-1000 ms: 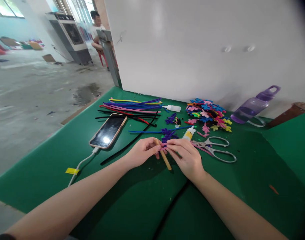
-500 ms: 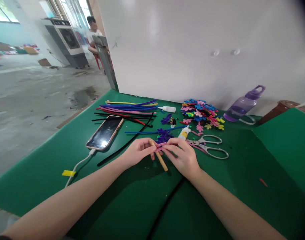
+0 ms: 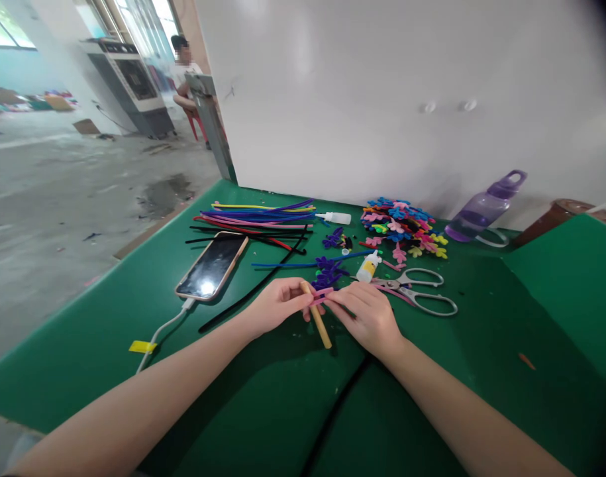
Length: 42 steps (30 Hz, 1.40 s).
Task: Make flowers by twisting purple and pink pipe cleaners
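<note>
My left hand is closed around a light wooden stick, which slants down toward me. A pink pipe cleaner is bent around the stick, its two strands running across to my right hand. The right fingertips pinch these strands, and the left thumb presses where they meet the stick. Just beyond the hands lie purple pipe-cleaner flowers, a glue bottle with a yellow label and grey-handled scissors resting over a pink strand.
On the green table lie a charging phone, a bundle of coloured pipe cleaners, another white bottle and a pile of colourful flowers. A purple water bottle leans by the white panel. A person sits far left.
The wooden stick has turned slightly more upright, its lower end moving left. My right hand has lowered a little, its fingers still on the pink strands. The whole view has shifted slightly.
</note>
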Available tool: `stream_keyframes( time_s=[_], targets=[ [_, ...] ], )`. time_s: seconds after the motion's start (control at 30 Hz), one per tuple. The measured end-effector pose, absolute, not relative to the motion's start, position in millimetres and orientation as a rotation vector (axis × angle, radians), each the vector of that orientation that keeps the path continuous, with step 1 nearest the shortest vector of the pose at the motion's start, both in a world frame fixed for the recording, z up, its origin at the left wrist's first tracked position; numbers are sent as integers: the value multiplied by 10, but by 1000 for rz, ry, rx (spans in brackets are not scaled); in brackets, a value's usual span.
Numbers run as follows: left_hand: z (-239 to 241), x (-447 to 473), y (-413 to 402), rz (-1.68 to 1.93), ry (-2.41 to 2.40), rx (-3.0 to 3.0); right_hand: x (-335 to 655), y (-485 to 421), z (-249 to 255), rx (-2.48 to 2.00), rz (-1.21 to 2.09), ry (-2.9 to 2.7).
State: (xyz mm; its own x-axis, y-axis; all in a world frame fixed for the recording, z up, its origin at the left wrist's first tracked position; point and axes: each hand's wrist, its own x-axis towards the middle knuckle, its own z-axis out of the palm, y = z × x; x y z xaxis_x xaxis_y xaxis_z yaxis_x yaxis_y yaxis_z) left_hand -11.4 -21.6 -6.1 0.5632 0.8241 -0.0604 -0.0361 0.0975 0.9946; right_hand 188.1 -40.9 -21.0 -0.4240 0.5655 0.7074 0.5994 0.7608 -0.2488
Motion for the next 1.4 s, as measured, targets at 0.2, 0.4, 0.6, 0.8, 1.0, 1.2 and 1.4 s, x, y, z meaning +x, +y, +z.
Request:
stream_keyframes(
  time_s=[0.2, 0.4, 0.6, 0.8, 1.0, 1.2, 1.4],
  targets=[
    [-37, -131, -223, 694, 735, 1339, 1859, -411, -193, -879, -42, -2157],
    [-84, -140, -212, 700, 706, 1333, 1834, -355, -199, -895, 18, -2118],
    [-94, -118, -241, 773, 762, 1224, 1812, -322, -209, -895, 19, -2095],
    [-82, -152, -298, 806, 831, 1304, 1780, -369, -144, -843, 34, -2139],
    [-34, -170, -372, 761, 892, 1484, 1782, -367, -154, -1017, 54, -2111],
    [-36, -189, -361, 749, 932, 1534, 1722, -376, -155, -926, 215, -1977],
    [14, -178, -406, 702, 950, 1518, 1650, -485, -81, -897, 237, -1885]
  ],
)
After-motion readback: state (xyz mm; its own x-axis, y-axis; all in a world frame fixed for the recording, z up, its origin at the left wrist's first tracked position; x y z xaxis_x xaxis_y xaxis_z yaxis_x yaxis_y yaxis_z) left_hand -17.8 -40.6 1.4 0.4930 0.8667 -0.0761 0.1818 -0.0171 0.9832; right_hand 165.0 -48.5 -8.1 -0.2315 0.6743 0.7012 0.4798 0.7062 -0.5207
